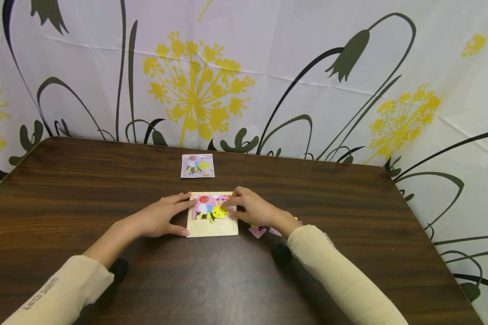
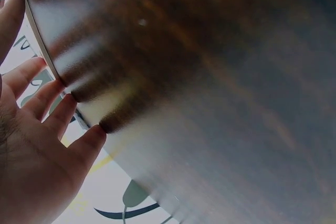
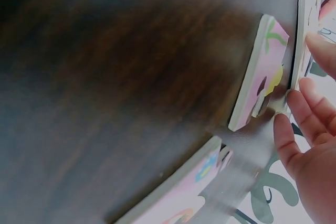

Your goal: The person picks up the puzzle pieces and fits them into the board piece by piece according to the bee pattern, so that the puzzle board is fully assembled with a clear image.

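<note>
A shallow wooden puzzle tray lies flat on the table, its upper part filled with joined bee puzzle pieces and its lower strip bare. At the tray's left edge rests my left hand, thumb by the near corner and index finger reaching over the pieces; its other fingertips meet the tabletop in the left wrist view. My right hand touches the upper right pieces with its fingertips, the thumb at the tray's right side. Beside that hand lie loose puzzle pieces, two of them large in the right wrist view.
Behind the tray, a square picture card with the same bee design lies on the dark wood-grain table. A curtain with yellow and grey flowers hangs along the table's far edge.
</note>
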`<state>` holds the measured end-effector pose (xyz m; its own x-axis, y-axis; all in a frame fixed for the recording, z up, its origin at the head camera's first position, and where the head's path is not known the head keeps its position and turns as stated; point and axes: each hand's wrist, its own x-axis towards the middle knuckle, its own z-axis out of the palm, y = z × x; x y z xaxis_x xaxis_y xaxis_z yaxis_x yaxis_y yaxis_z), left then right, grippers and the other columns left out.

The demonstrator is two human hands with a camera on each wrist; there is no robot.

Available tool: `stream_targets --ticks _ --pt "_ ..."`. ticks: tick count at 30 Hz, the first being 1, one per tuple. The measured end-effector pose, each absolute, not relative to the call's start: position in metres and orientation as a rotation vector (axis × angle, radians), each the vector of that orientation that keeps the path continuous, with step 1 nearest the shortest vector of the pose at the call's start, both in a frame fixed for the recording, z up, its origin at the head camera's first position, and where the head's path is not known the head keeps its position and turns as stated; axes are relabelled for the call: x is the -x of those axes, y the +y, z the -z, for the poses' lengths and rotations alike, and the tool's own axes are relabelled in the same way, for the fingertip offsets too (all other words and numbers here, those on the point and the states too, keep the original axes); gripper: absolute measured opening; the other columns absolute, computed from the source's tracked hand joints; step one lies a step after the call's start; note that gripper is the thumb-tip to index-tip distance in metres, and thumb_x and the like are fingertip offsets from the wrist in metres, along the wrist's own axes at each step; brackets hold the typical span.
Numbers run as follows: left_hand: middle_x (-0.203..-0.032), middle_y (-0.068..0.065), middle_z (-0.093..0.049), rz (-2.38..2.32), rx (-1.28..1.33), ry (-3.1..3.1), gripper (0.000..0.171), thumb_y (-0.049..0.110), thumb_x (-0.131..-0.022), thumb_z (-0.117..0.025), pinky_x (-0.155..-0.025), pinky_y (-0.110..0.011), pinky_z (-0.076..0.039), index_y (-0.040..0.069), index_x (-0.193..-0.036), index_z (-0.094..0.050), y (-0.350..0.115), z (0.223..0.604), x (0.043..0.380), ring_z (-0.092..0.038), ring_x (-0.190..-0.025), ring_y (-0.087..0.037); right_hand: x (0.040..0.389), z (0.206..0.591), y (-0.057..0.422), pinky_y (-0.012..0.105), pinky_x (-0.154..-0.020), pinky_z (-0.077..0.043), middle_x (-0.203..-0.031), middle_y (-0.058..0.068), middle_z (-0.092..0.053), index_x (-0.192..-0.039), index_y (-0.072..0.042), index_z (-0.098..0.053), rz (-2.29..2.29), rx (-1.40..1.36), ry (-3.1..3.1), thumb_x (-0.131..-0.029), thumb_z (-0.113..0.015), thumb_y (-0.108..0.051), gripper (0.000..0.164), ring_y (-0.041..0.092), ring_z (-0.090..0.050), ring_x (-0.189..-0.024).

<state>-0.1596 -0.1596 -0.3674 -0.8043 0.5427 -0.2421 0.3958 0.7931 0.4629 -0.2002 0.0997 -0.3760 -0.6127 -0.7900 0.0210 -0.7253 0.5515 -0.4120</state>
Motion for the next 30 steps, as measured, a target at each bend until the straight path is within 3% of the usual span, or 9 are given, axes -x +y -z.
stream_targets --ticks 30 --pt "-0.144 -0.025 -0.023 -0.571 -0.721 2.609 0.080 0.039 -0.078 -0.069 -0.100 -0.061 -0.018 0.004 -0.140 -0.034 -0.1595 0.3665 0.1597 -0.019 -0.130 -0.046 0.2007 0.3753 0.1022 0.027 -0.074 -0.039 -0.097 0.007 -0.050 -0.111 -0.011 -0.067 0.597 1.266 2.596 -0.084 -0.067 -0.011 0.027 0.017 -0.045 -0.087"
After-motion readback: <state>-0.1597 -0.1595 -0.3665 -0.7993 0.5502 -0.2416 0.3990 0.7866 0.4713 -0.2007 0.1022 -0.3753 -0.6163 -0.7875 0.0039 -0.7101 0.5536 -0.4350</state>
